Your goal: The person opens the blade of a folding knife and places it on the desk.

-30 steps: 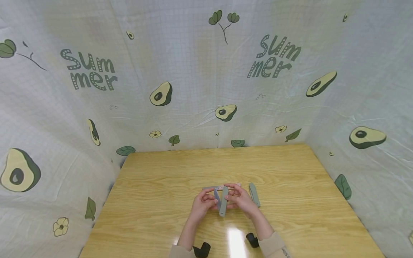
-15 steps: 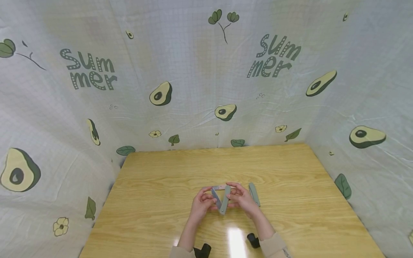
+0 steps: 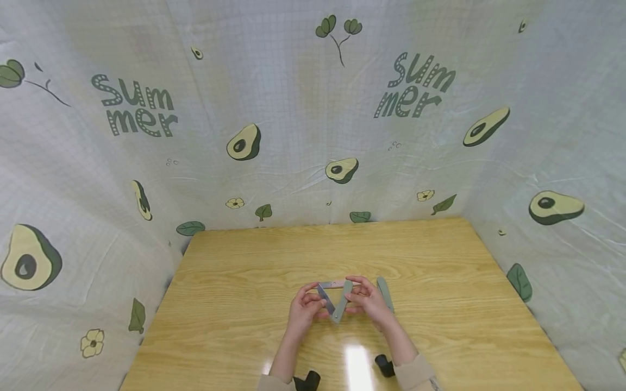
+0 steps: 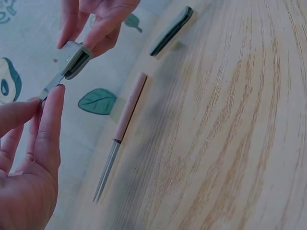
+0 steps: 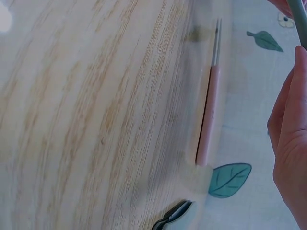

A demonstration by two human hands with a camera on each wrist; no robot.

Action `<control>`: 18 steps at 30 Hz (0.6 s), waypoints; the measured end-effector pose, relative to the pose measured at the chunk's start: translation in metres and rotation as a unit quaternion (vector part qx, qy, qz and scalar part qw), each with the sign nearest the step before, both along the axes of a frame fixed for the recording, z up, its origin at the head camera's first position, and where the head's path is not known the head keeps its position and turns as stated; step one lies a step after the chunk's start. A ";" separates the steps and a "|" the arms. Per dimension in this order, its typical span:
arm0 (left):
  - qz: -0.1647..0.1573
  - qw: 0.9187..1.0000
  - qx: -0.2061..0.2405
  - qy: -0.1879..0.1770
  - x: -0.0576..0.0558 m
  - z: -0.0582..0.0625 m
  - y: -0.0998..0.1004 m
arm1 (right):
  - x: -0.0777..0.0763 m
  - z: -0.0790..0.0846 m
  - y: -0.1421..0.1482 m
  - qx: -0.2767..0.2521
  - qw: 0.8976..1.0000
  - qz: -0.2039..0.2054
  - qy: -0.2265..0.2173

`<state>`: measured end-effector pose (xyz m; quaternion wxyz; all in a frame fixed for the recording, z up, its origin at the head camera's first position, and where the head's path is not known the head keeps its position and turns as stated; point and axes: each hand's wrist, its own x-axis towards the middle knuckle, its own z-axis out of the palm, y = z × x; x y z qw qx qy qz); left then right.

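A folding knife (image 3: 342, 305) with a grey-green handle stands partly unfolded between my hands, forming a V with its pivot toward me. My left hand (image 3: 302, 314) pinches the metal blade (image 3: 325, 297) between thumb and fingers. The handle is gripped by my right hand (image 3: 369, 305), thumb on its near side. In the left wrist view, the slot side of the knife handle (image 4: 79, 61) shows. Beyond the hands lies a slim pink-handled utensil (image 3: 338, 284), whose two thin metal prongs point left; its exact kind is unclear.
A second grey-green folding knife (image 3: 385, 293), folded, lies just right of my right hand. All rests on a wooden table (image 3: 235, 304). A white patterned cloth (image 3: 293, 108) hangs behind and at both sides. Black devices (image 3: 385, 365) sit by the wrists.
The blade and handle of the held knife have swung wider apart, from a narrow V to a broader one. My hands have drifted slightly apart. The things on the table stay put.
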<state>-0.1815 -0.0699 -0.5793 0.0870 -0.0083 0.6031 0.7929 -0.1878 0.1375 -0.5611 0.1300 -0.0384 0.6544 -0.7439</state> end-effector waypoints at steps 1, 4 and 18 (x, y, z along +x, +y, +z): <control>0.002 1.000 0.001 0.001 0.000 0.000 0.000 | 0.000 0.000 0.000 -0.002 1.000 -0.001 0.001; 0.009 1.000 0.008 0.002 0.000 -0.001 0.000 | 0.001 0.002 0.001 -0.010 1.000 -0.003 0.004; 0.052 0.997 0.047 -0.013 0.004 0.000 0.003 | 0.002 0.004 0.000 -0.027 0.999 -0.025 -0.016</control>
